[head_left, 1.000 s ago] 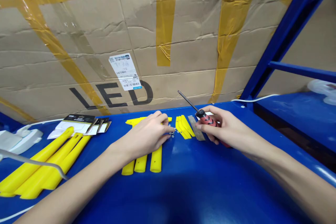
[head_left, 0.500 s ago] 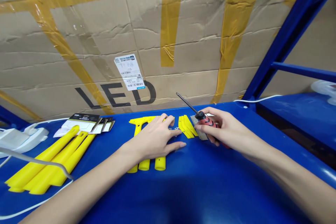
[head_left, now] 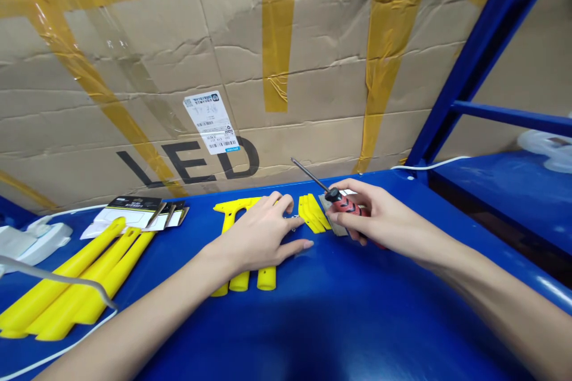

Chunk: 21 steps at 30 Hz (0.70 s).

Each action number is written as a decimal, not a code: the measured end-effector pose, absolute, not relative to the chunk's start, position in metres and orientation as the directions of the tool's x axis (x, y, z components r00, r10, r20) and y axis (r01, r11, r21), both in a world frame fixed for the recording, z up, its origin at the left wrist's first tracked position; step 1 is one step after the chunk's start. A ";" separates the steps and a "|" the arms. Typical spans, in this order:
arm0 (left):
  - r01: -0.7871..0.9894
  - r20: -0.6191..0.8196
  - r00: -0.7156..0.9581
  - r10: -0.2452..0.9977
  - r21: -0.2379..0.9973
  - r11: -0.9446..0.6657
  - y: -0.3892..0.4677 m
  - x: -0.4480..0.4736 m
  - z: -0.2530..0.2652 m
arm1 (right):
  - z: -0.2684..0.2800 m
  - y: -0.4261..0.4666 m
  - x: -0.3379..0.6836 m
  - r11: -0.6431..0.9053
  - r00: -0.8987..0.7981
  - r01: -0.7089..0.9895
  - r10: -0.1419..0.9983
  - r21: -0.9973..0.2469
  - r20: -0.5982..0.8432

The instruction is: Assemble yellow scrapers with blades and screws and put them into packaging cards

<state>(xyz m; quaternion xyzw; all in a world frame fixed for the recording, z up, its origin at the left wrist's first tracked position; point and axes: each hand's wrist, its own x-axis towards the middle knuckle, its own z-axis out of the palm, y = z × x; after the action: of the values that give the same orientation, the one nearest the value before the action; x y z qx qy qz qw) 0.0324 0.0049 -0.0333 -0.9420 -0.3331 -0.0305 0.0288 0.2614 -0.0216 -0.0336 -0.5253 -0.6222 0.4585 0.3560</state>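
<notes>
My right hand (head_left: 364, 211) is wrapped round the red and black handle of a screwdriver (head_left: 313, 176), whose shaft points up and to the left. Fingers apart, my left hand (head_left: 270, 229) reaches over several yellow plastic handles (head_left: 267, 278) lying side by side and partly covers them. Its fingertips are by some tiny metal pieces (head_left: 295, 218), too small to name surely. Between the hands lie several flat yellow plastic pieces (head_left: 313, 214). A thin grey plate or stack (head_left: 336, 228) shows beside them, partly hidden by my right hand.
Long yellow plastic tubes (head_left: 84, 283) lie at the left, with black and white cards (head_left: 129, 212) behind them. A white power strip (head_left: 42, 244) and cables are at the far left. A big taped carton (head_left: 322, 71) stands behind the blue surface (head_left: 335, 321); a blue frame post (head_left: 465, 65) rises right.
The view has shifted slightly, so everything sits a little further left. Both hands keep nearly the same pose, and the screwdriver stays in my right hand.
</notes>
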 end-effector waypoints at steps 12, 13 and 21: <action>0.636 0.071 0.772 0.632 -0.050 -0.770 0.005 0.031 -0.034 | -0.021 -0.016 0.287 0.102 -0.060 0.359 0.994 -0.928 0.086; 0.636 0.072 0.771 0.633 -0.056 -0.769 0.005 0.031 -0.033 | -0.021 -0.016 0.287 0.095 -0.052 0.356 0.995 -0.929 0.082; 0.621 0.068 0.784 0.617 -0.092 -0.778 0.003 0.034 -0.032 | -0.025 -0.015 0.288 0.088 -0.059 0.328 0.996 -0.941 0.072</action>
<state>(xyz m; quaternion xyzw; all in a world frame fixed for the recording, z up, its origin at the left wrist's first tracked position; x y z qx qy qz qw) 0.0335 0.0028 -0.0325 -0.9428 -0.3284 -0.0171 0.0546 0.2883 -0.0147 -0.0248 -0.5443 -0.6080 0.3999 0.4174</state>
